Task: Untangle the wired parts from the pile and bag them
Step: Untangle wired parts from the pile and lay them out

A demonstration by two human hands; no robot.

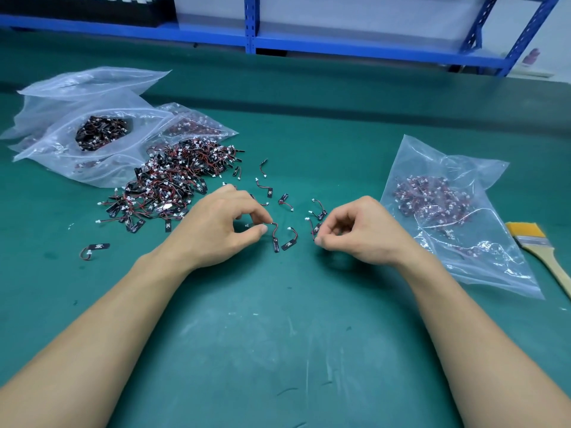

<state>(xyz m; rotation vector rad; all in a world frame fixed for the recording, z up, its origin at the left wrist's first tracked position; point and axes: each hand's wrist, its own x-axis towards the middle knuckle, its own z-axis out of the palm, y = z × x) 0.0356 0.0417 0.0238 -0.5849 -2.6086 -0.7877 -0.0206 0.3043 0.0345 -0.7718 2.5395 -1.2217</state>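
Wired parts [276,244] pinched at the bench [278,335]
Left grip [222,223] clamps one part, right grip [358,230] another; pile [173,180] beyond left grip.

On the bench [278,335] the pile of wired parts [173,180] lies at the left, with open bags [61,149] holding more parts just behind and left of it. Loose parts [262,185] lie scattered between the pile and a filled bag [457,248] at the right, and among them rest the left hand [216,230] and right hand [361,230], each with a wired part [275,239] between its fingers [261,230]. A brush [537,245] lies just right of that bag, and shelving [340,47] stands behind the bench
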